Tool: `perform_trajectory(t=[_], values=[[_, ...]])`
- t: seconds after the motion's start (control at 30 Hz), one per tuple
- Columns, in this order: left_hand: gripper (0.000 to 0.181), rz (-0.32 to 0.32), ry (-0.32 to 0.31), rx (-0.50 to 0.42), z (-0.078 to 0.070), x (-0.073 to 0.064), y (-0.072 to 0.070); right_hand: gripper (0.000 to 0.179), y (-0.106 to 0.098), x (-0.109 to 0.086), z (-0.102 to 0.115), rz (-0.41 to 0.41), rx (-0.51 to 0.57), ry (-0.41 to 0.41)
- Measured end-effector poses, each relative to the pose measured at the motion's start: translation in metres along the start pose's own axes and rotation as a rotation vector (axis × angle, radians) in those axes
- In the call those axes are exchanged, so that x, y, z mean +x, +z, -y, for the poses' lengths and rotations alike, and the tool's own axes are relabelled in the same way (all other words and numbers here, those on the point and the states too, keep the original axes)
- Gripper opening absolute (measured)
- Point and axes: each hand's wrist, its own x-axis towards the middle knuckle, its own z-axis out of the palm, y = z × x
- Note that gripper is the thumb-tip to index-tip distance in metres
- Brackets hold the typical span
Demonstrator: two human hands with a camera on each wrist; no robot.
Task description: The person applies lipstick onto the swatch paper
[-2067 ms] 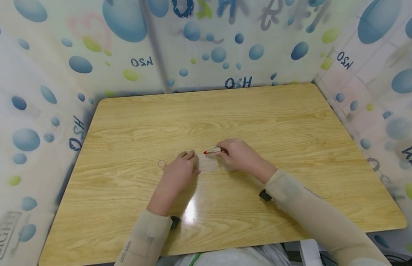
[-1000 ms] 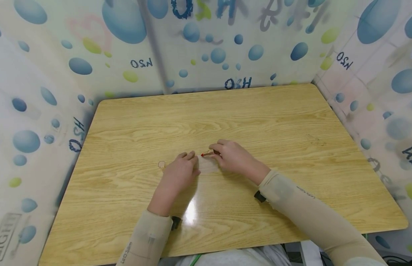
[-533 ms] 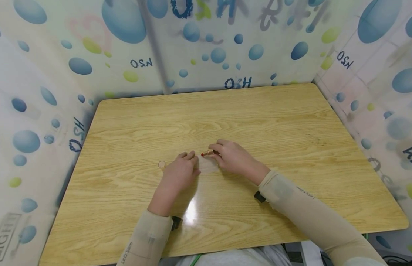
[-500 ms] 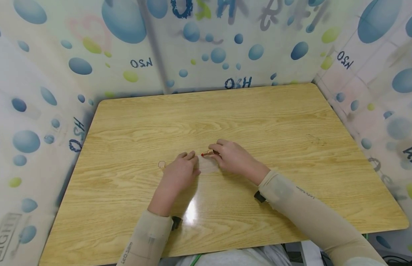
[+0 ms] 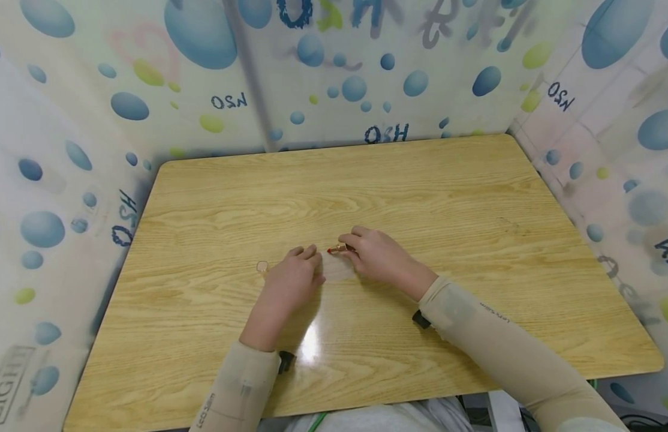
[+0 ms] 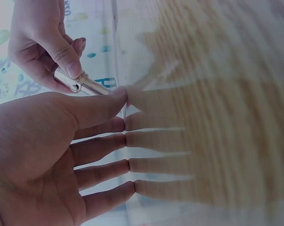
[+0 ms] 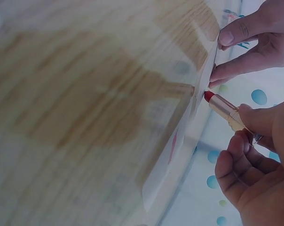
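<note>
My right hand pinches a lipstick with a gold body between thumb and fingers. Its red tip points left, right at the edge of a small white sheet of paper on the table. A reddish mark shows on the paper in the right wrist view. Fingers spread and fairly straight, my left hand rests its fingertips on the paper's left part, covering it. Just left of this hand lies a small clear piece with a gold part, partly hidden by the hand.
The wood-grain table reaches from my lap to a patterned backdrop with blue and green dots, which also rises on both sides. A bright glare spot shines on the tabletop between my forearms.
My right hand has moved left and slightly nearer me with the lipstick, then its tip shifted slightly right in the last half second. The left hand has stayed on the paper.
</note>
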Motion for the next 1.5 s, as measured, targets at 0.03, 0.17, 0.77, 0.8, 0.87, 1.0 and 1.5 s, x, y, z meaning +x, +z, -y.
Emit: perform_trajectory(t=[0.03,0.17,0.77,0.8,0.87,1.0,1.5], values=[[0.049,0.000,0.000,-0.001,-0.0001,0.0000,0.0000,0.028,-0.0002,0.0000,0.0002,0.004,-0.001,0.002],[0.049,0.003,-0.002,-0.001,-0.0003,0.0001,-0.0003,0.028,-0.0013,0.0002,0.0009,0.018,-0.012,0.005],[0.050,0.012,0.000,-0.005,-0.0006,-0.0004,-0.0012,0.025,-0.0022,-0.0022,0.0033,0.032,0.021,0.002],[0.050,0.013,0.001,-0.006,-0.0005,-0.0004,-0.0011,0.024,-0.0019,-0.0025,0.0032,0.030,0.021,0.000],[0.051,0.018,0.000,-0.008,-0.0005,-0.0005,-0.0011,0.025,-0.0014,-0.0029,0.0031,0.026,0.018,-0.005],[0.051,0.020,-0.001,-0.008,-0.0006,-0.0004,-0.0013,0.025,-0.0009,-0.0034,0.0030,0.017,0.011,-0.015],[0.050,0.002,0.003,-0.018,-0.0006,-0.0004,-0.0002,0.024,-0.0022,-0.0092,0.0071,-0.001,0.023,-0.035]])
